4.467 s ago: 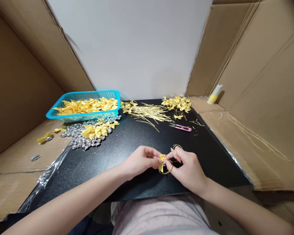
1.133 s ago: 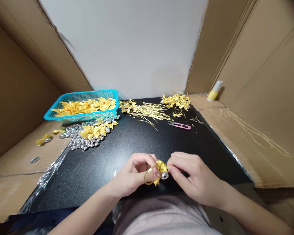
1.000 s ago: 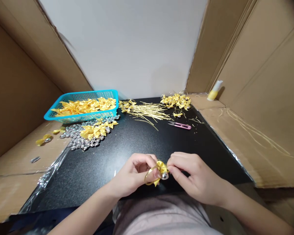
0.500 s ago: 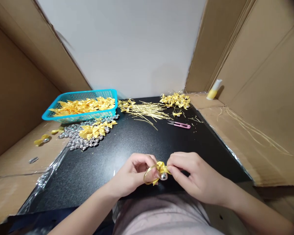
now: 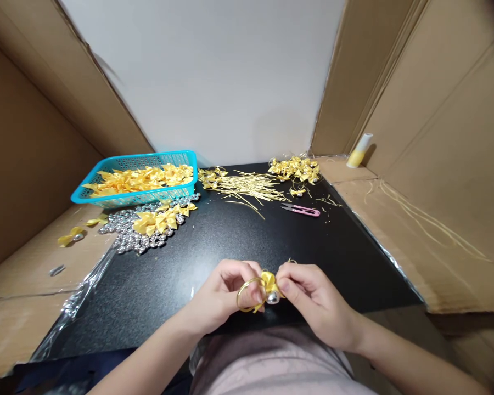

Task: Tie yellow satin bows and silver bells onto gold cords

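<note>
Close to the front edge of the black table, my left hand (image 5: pixel 226 293) is closed in a pinch on a yellow ribbon bow (image 5: pixel 268 280). A round silver bell (image 5: pixel 273 297) sits against the front of the bow. From my left fingers a gold cord loop (image 5: pixel 239 296) curves out to the left. My right hand (image 5: pixel 315 299) pinches the bow's right side, and its thumb and forefinger hide what they grip there. A thin cord end (image 5: pixel 290 261) shows just above the right fingers.
At the back left stands a blue basket (image 5: pixel 134 198) of yellow bows. Silver bells (image 5: pixel 125 241) with bows on top lie before it. Gold cord pieces (image 5: pixel 251 185) and belled bows (image 5: pixel 296 167) lie at the back, near pink thread snips (image 5: pixel 307 210). Cardboard walls (image 5: pixel 436 137) flank the table.
My right hand has shifted slightly left and its thumb now presses nearer the bow. The bell faces more toward me, and a cord end has appeared above my right fingers.
</note>
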Motion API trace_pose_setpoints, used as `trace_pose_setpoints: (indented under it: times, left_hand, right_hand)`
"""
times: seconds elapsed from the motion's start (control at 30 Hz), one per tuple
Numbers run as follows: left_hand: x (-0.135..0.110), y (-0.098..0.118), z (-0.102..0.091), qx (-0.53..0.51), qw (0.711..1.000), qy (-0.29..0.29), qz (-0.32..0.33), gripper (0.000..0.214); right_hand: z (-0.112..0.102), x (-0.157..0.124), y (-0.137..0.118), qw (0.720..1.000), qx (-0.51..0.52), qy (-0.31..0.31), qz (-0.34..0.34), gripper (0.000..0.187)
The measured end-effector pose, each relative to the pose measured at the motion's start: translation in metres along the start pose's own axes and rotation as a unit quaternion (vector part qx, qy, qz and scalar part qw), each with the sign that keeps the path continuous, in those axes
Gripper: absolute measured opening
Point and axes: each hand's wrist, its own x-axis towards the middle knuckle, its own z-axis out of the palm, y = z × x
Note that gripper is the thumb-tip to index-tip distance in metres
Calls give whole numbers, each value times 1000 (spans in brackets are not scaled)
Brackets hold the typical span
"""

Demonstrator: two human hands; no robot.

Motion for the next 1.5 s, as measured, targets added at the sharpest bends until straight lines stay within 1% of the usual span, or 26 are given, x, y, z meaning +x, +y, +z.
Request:
trace_pose_setpoints:
  times: [0.07,0.17,0.23,0.37,0.5,0.83,1.03,1.33,1.5]
  left_hand:
    - [0,-2,-1,-12,1000,2,6,19]
    - [0,-5,1,-23,1000,8,11,18]
    - [0,-5,3,-26,999,19,8,18]
    - [-1,-3,5,-35,998,42,-20,17]
    - [-1,-4,6,-39,997,53,-32,20]
    - [0,-6,7,-52,997,50,-21,17]
    - [0,-8,6,-53,997,51,-16,18]
    - [-1,-12,3,-59,998,25,1,11]
    - [-1,-14,2,-52,998,23,3,12]
  right_hand:
    - [1,0,2,999,31,2,5,33]
    - [1,2,2,999,43,-3,-9,34]
    - [0,3,1,999,33,-7,-20,34]
    - [-5,5,-2,999,3,-24,-33,32]
    - [-7,4,-3,999,-11,-31,-32,33]
    - [1,1,2,999,51,-1,-6,33]
    - [3,0,4,997,77,-1,2,34]
    - [6,0,7,994,107,2,7,33]
    - [8,0,8,988,153,-4,15,34]
